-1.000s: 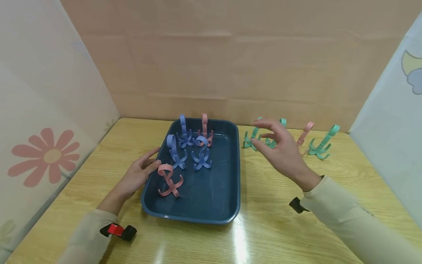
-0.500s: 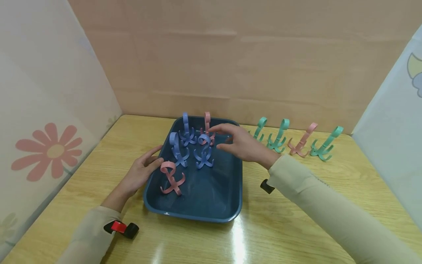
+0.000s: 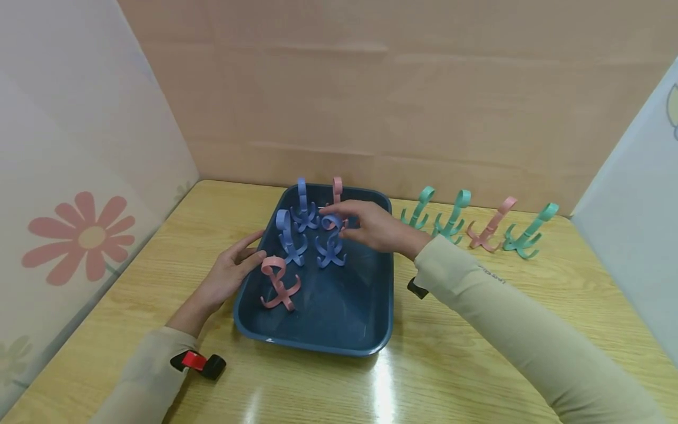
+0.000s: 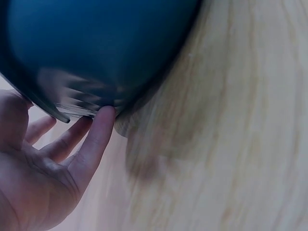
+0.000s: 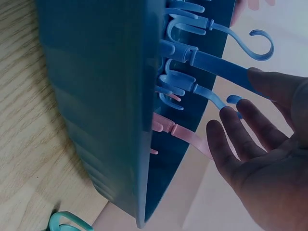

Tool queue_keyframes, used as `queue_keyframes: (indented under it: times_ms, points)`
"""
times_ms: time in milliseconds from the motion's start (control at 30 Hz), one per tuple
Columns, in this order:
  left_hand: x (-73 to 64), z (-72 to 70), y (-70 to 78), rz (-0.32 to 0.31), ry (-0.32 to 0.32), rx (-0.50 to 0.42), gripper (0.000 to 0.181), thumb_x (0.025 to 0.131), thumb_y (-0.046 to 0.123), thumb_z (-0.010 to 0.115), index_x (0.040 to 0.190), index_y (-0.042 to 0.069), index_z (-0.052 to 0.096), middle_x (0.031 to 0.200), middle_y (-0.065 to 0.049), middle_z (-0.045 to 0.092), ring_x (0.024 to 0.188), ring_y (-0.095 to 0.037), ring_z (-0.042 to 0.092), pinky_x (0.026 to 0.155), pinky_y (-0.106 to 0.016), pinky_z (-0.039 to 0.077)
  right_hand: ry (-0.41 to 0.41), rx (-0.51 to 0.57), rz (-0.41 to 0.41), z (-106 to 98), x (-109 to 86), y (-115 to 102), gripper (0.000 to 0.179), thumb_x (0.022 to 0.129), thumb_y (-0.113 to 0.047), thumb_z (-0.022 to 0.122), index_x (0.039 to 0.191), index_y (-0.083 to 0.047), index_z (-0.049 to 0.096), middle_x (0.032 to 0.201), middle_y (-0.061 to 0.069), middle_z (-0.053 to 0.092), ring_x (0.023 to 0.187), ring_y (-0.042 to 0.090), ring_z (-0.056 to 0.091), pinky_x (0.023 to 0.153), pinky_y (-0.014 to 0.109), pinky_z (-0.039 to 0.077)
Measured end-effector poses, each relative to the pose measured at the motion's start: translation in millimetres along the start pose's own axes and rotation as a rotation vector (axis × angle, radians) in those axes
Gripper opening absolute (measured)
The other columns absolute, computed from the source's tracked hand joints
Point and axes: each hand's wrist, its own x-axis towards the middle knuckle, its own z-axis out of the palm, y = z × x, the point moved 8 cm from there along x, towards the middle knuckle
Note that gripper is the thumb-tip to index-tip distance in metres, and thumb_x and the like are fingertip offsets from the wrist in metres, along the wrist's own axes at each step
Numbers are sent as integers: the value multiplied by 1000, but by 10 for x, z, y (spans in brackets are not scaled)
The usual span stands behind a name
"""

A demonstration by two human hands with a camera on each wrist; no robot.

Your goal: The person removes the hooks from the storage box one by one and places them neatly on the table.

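A dark blue tray (image 3: 318,347) sits mid-table with three blue hooks and two pink ones standing in it. My right hand (image 3: 343,219) reaches over the tray's far right part. Its thumb and straight fingers bracket the curled top of the nearest blue hook (image 3: 331,244) without closing on it. In the right wrist view the right hand (image 5: 250,103) has its fingertips at that blue hook's (image 5: 216,67) curl, with a pink hook (image 5: 187,137) below. My left hand (image 3: 253,247) lies flat against the tray's left rim, beside a pink hook (image 3: 279,284). The left hand (image 4: 82,139) touches the tray (image 4: 96,43) with straight fingers.
Three teal hooks (image 3: 418,210) (image 3: 451,221) (image 3: 528,237) and a pink hook (image 3: 491,227) stand in a row on the wooden table (image 3: 477,353), right of the tray near the back wall. Panels close off the left, back and right sides.
My right hand has swung left from the teal hooks into the tray and down to the blue hook's top. The left hand has stayed on the tray's rim.
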Motion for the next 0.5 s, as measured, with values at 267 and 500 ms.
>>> queue_keyframes:
  times_ms: [267,500]
  points:
    - [4,-2,5,3,5,10,62,104,40,55,159,23,32,144,-24,50,133,-45,47,108,-66,33,24,21,5,-41,-24,-7,50,90,-3,75,138,-12,62,133,6,64,109,23,62,94,43,52]
    - [13,-3,-15,-18,14,16,58,106,32,54,159,23,32,146,-24,48,134,-46,45,107,-67,33,31,41,58,-51,-58,15,47,91,-6,74,136,-14,62,128,4,65,116,23,60,101,46,48]
